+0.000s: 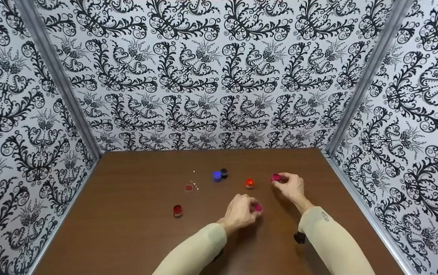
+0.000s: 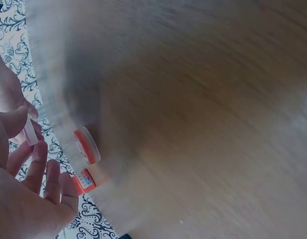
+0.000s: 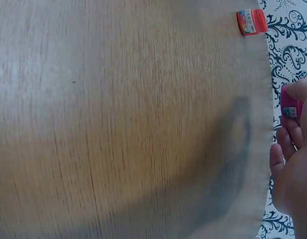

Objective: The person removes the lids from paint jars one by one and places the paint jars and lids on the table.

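My left hand (image 1: 240, 210) pinches a small pink lid (image 1: 258, 208) between thumb and fingers; in the left wrist view the lid (image 2: 30, 132) shows a pale rim. Farther right, my right hand (image 1: 290, 187) grips a small magenta paint jar (image 1: 276, 178), whose label faces the right wrist camera. An orange paint jar (image 1: 249, 183) stands on the table between the two hands, just left of the magenta one. Lid and magenta jar are apart in the head view.
A blue jar (image 1: 217, 176) and a black jar (image 1: 224, 173) stand together farther back. Left of them lies a dark red lid (image 1: 189, 188) beside small pale specks. A dark red jar (image 1: 177, 211) stands at the left on the brown table (image 1: 127, 229). Patterned walls (image 1: 219, 76) enclose the table.
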The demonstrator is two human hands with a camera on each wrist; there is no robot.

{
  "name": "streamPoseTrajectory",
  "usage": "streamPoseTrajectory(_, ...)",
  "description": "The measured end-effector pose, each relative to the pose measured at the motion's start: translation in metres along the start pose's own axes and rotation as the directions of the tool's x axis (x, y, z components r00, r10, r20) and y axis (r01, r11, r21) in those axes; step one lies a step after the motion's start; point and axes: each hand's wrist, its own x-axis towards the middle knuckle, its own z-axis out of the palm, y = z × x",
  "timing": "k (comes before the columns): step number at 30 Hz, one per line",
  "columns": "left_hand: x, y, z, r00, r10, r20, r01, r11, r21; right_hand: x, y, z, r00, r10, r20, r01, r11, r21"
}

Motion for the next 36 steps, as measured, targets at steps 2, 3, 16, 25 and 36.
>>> streamPoseTrajectory(2, 0.001, 0.000, 0.003, 1.000, -0.017, 0.010, 0.017, 0.999, 0.027, 0.000, 0.000, 0.001, 1.000, 0.008, 0.014, -0.008, 1.000, -0.009)
streamPoseTrajectory(3, 0.002, 0.001, 0.004, 1.000, -0.022, 0.014, 0.021, 0.999, 0.047, 0.000, 0.000, 0.001, 1.000, 0.017, 0.024, -0.016, 1.000, -0.013)
streamPoseTrajectory(16, 0.008, 0.009, 0.027, 0.995, -0.081, 0.053, 0.065, 0.963, 0.263, -0.007, 0.001, 0.012, 0.996, 0.038, 0.079, -0.031, 0.995, -0.091)
streamPoseTrajectory(25, 0.012, 0.005, 0.042, 0.998, -0.046, 0.039, 0.025, 0.908, 0.417, -0.010, -0.002, 0.017, 0.996, 0.024, 0.088, -0.015, 0.995, -0.096)
streamPoseTrajectory(36, 0.011, 0.005, 0.048, 0.998, -0.055, 0.040, 0.032, 0.899, 0.436, -0.013, 0.004, 0.017, 0.995, 0.044, 0.090, -0.034, 0.993, -0.114)
